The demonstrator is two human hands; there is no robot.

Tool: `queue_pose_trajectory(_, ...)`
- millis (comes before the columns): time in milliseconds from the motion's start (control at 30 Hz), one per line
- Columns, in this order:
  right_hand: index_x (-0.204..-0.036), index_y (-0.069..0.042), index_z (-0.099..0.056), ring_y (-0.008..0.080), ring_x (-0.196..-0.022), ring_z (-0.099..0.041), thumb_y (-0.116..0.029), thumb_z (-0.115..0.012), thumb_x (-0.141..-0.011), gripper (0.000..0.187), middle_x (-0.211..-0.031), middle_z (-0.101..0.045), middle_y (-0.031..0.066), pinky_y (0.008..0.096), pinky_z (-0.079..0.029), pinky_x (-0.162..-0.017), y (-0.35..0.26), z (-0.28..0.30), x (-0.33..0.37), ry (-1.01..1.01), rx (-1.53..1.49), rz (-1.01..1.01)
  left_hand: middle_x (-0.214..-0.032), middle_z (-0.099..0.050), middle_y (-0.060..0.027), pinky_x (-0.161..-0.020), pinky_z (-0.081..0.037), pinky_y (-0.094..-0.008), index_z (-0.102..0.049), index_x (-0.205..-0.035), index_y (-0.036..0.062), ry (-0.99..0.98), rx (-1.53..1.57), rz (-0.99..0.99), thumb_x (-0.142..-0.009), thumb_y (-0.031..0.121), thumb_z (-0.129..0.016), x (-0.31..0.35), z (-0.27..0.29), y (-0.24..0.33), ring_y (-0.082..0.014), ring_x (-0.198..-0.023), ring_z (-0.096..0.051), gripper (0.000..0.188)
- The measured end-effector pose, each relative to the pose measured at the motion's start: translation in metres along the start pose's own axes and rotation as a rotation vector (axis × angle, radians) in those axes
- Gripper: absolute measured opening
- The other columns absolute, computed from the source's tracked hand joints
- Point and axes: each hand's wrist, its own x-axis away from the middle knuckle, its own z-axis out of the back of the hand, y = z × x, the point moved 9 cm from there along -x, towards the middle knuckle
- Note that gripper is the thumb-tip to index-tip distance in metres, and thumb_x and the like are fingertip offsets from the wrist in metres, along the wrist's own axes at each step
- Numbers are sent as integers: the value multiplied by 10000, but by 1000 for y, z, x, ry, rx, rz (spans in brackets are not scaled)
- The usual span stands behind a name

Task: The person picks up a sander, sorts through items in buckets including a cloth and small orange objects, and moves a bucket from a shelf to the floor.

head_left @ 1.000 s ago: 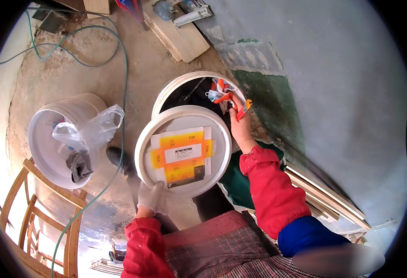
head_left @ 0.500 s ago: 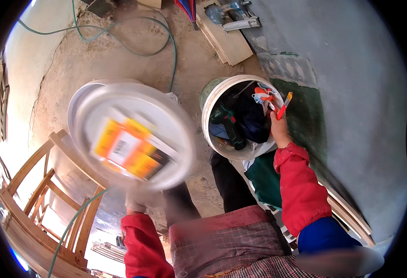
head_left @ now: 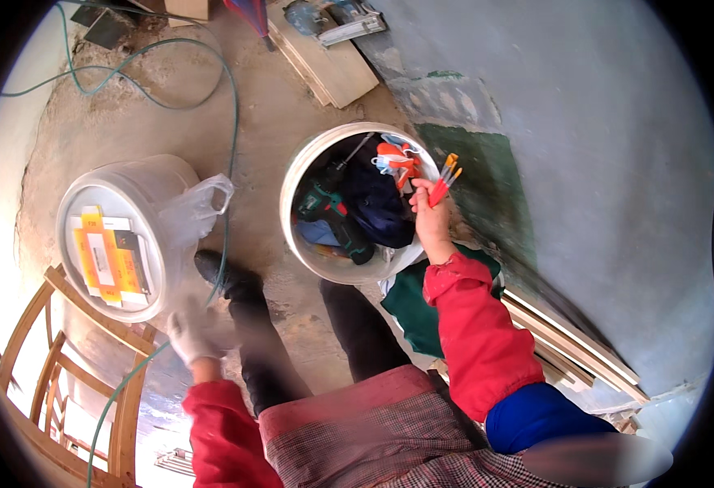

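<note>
My right hand (head_left: pixel 430 218) is closed around a few small paintbrushes (head_left: pixel 444 185) with red handles and yellowish tips, at the right rim of an open white bucket (head_left: pixel 289 191). Inside that bucket lie a green-and-black cordless drill (head_left: pixel 332 218), dark blue cloth (head_left: pixel 381 207) and an orange-and-white item (head_left: pixel 396 161). To the left, a round white lid (head_left: pixel 147 244) sits on a second white bucket (head_left: pixel 157 172). A yellow, white and black flattened carton (head_left: pixel 113 256) lies on the lid. My left hand (head_left: pixel 192 332), in a pale glove, is near this bucket; motion smears its fingers.
A clear plastic bag (head_left: pixel 198 210) hangs against the lidded bucket. Wooden chair frames (head_left: pixel 56 366) stand at lower left. A green hose (head_left: pixel 231 122) loops over the floor. Boards (head_left: pixel 324 65) with a nail gun (head_left: pixel 349 24) lie ahead; wood strips (head_left: pixel 568 342) lie along the right wall.
The lid, carton on top, has gone from my left hand down onto the left bucket, and that hand has come off it. My right hand keeps the brushes by the open bucket. The view has shifted right.
</note>
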Motion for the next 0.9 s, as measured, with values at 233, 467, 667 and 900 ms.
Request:
queue_pose_trajectory(233,-1172,-9,-543,274,-1010,-572,-92,-525,-879,305,-1081,-603,157,317,-425,-883,-16,-3,-8,-34,259,409,-1043,-616,-155,-782,-492,-374,-506,-1195,67,-846,-821,-761,-821,157,-573,162,-352,9,-303,-974,-600,390)
queue_pose_trajectory(467,-1245,-90,-483,363,-923,-597,-95,-535,-879,370,-994,-603,218,382,-459,-790,-13,-37,-31,-154,201,283,-1000,-631,-155,-754,-488,-380,-608,-1048,96,-883,-1208,-553,-788,280,-597,140,-415,-36,-338,-879,-608,319)
queue_pose_trajectory(667,-1143,-70,-546,303,-859,-609,-125,-501,-905,248,-920,-633,148,366,-461,-754,-10,-28,-39,-78,324,270,-797,-646,-113,-693,-476,-269,-631,-909,-18,-738,-465,-123,-758,155,-620,120,-318,-22,-159,-744,-613,230)
queue_pose_trajectory(900,-1077,-120,-620,304,-1034,-548,-19,-496,-871,262,-1107,-573,145,355,-413,-880,-62,-48,-22,-205,312,527,-962,-575,-118,-452,-493,-275,-464,-1160,23,-409,249,99,-844,82,-556,84,-93,53,-186,-625,-592,334)
